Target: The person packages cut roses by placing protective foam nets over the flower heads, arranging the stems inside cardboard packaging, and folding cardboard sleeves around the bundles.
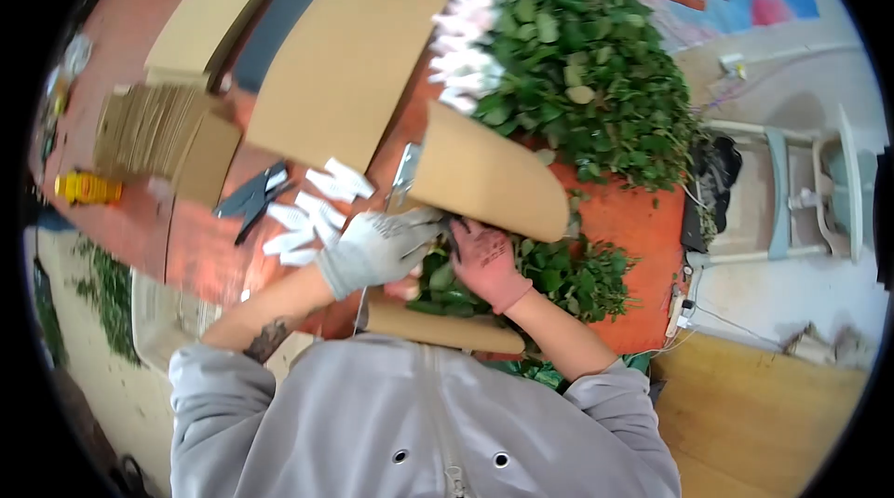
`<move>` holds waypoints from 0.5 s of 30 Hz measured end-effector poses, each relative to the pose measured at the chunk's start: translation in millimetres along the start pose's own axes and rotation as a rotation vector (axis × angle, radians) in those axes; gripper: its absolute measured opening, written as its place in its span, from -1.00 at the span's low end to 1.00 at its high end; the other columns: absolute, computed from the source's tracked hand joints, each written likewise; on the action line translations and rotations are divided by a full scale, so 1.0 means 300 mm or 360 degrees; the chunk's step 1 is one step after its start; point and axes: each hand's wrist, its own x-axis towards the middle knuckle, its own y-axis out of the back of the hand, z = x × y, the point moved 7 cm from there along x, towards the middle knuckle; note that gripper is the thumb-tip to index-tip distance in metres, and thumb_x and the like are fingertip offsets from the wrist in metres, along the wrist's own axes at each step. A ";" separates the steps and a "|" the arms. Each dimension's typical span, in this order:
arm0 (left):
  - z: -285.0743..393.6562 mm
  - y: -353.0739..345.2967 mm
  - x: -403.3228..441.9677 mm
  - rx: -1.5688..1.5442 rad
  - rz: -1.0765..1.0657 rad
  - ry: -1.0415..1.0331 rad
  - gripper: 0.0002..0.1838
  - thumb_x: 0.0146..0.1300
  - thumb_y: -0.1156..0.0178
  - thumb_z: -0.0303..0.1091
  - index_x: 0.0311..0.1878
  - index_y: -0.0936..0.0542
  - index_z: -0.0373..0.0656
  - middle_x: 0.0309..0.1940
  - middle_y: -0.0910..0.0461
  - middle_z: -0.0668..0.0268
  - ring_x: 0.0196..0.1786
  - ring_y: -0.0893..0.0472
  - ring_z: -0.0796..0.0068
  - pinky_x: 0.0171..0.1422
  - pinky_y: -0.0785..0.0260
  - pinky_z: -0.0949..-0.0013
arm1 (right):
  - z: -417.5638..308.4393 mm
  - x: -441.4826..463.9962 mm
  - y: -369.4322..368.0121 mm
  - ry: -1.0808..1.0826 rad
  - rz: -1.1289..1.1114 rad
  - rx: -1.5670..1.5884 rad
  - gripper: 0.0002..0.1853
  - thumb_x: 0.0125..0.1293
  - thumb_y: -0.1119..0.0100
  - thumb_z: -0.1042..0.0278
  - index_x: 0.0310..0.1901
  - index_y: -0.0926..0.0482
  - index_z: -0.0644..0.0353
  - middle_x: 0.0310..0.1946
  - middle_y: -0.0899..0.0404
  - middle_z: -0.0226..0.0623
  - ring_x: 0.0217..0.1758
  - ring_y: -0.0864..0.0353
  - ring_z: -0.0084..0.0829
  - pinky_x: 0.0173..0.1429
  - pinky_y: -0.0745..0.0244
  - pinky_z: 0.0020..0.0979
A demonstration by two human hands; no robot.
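Note:
A leafy flower bunch [577, 279] lies on the red table in front of me, with a pinkish bloom [402, 289] partly showing under my left wrist. Brown cardboard surrounds it: a curved flap [494, 172] rises on the far side, and a near edge [447, 326] lies by my jacket. My left hand [380, 245], in a pale grey glove, has its fingers bent together at the flap's lower edge. Against those fingertips is my right hand [487, 261], in a pink glove with dark fingertips, its fingers curled. What they pinch is hidden.
White paper pieces [307, 219] and black strips [253, 198] lie left. Farther off are a cardboard stack [154, 130], a yellow bottle [88, 187] and large cardboard sheets [349, 51]. A big leafy pile [577, 60] with white-wrapped heads stands behind; a chair [778, 181] is right.

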 end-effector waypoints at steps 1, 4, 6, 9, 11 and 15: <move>0.013 0.006 0.010 -0.0029 -0.0137 0.0086 -0.62 0.20 -0.07 -0.13 0.04 -0.55 -0.06 0.09 -0.53 0.26 -0.12 -0.64 0.34 -0.17 -0.45 0.20 | -0.012 -0.024 0.056 0.0151 0.0062 0.0000 -0.51 0.06 -0.14 0.19 0.06 -0.48 0.17 0.08 -0.44 -0.09 0.08 -0.47 -0.05 0.13 -0.38 -0.07; 0.035 0.005 0.005 0.0008 -0.0335 0.0192 -0.58 0.25 -0.01 -0.07 0.09 -0.53 -0.06 0.14 -0.51 0.27 -0.20 -0.65 0.31 -0.22 -0.46 0.19 | -0.056 -0.055 0.338 0.0389 0.0160 0.0011 -0.49 0.10 -0.13 0.14 0.10 -0.47 0.17 0.06 -0.48 -0.10 0.05 -0.51 -0.09 0.12 -0.43 -0.15; 0.025 0.012 0.005 0.0083 -0.0370 0.0222 -0.55 0.26 0.01 -0.05 0.11 -0.52 -0.06 0.16 -0.50 0.28 -0.23 -0.66 0.29 -0.24 -0.46 0.19 | 0.001 0.038 0.472 0.0115 -0.0271 0.0489 -0.52 0.12 -0.12 0.18 0.11 -0.49 0.07 -0.17 -0.62 -0.18 -0.10 -0.61 -0.13 0.05 -0.49 -0.23; 0.034 0.013 -0.005 0.0071 -0.0450 0.0289 -0.55 0.27 0.04 -0.04 0.18 -0.49 0.03 0.19 -0.47 0.30 -0.18 -0.66 0.31 -0.21 -0.47 0.20 | 0.129 0.239 0.670 0.0168 0.1054 -0.0163 -0.77 0.09 -0.20 0.31 -0.18 -0.60 0.07 -0.32 -0.61 -0.24 -0.23 -0.62 -0.23 -0.15 -0.53 -0.25; 0.025 -0.001 -0.005 0.0070 -0.0442 0.0294 -0.55 0.28 0.04 -0.02 0.19 -0.49 0.09 0.22 -0.44 0.29 -0.15 -0.65 0.29 -0.21 -0.47 0.19 | 0.331 0.451 0.570 0.0066 0.0770 -0.0105 -0.77 0.12 -0.15 0.32 -0.14 -0.56 0.06 -0.24 -0.61 -0.27 -0.14 -0.60 -0.21 -0.06 -0.49 -0.26; 0.023 0.004 -0.001 0.0167 -0.0458 0.0318 -0.54 0.29 0.04 -0.01 0.19 -0.49 0.06 0.22 -0.44 0.23 -0.11 -0.64 0.25 -0.17 -0.48 0.18 | 0.497 0.584 0.359 -0.0074 0.0585 -0.0968 -0.73 0.13 -0.07 0.34 -0.10 -0.53 0.01 -0.27 -0.58 -0.28 -0.15 -0.57 -0.23 -0.09 -0.44 -0.29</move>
